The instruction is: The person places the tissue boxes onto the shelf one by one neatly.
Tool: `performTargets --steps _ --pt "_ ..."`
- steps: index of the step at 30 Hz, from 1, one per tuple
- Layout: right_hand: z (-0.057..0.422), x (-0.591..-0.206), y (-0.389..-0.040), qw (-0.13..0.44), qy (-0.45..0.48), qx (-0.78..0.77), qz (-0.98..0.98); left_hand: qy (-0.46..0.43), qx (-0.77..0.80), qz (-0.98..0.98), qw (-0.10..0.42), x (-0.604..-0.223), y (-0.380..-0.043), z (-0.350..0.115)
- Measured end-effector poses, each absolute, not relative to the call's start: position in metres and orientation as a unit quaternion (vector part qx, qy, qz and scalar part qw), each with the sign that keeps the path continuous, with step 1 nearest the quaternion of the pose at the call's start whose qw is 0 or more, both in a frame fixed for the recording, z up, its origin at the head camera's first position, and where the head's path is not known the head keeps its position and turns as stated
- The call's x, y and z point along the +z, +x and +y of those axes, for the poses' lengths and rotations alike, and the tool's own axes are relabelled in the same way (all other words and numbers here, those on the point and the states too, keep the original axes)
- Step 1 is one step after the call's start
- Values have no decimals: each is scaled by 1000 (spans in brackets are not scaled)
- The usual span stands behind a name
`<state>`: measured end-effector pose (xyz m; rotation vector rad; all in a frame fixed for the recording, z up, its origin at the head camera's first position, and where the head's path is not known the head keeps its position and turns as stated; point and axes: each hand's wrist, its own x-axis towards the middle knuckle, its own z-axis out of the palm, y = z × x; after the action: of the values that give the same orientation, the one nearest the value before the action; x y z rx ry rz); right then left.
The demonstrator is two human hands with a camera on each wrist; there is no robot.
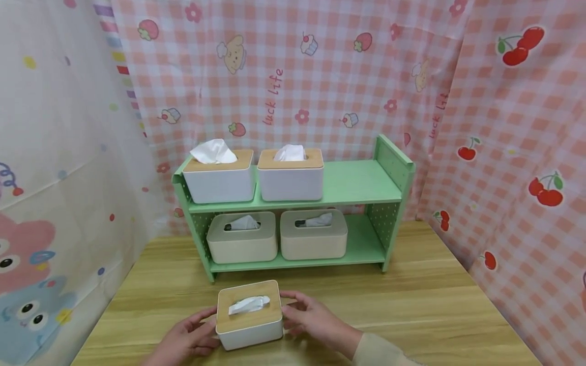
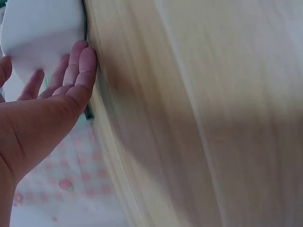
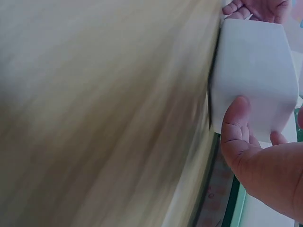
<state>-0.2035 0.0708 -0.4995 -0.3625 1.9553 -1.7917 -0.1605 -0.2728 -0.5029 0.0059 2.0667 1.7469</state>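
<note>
A white tissue box (image 1: 254, 336) with a wood-coloured lid and a tissue (image 1: 249, 305) poking from its slot sits on the table, turned slightly askew. On its left side, the relaxed fingers of my left hand (image 1: 189, 335) are right at the wall; the left wrist view shows them stretched out beside the white box (image 2: 45, 28). My right hand (image 1: 316, 317) is at the opposite side, fingers spread and lightly bent against the wall. From the right wrist, the box (image 3: 255, 66) stands between both hands, with a right fingertip overlapping its face.
Behind stands a green two-tier shelf (image 1: 357, 178). Two white boxes with wooden lids, one left (image 1: 222, 185) and one central (image 1: 291, 184), occupy its top tier. Two beige tissue boxes, one left (image 1: 242, 249) and one right (image 1: 314, 246), are below. Patterned curtains (image 1: 320, 91) surround the wooden table (image 1: 412, 300).
</note>
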Motion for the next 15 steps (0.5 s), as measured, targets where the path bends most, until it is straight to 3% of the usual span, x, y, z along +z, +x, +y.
performTargets --steps 15 --pt "119 -514 -212 297 -103 -677 666 -1 653 714 255 -511 -159 -221"
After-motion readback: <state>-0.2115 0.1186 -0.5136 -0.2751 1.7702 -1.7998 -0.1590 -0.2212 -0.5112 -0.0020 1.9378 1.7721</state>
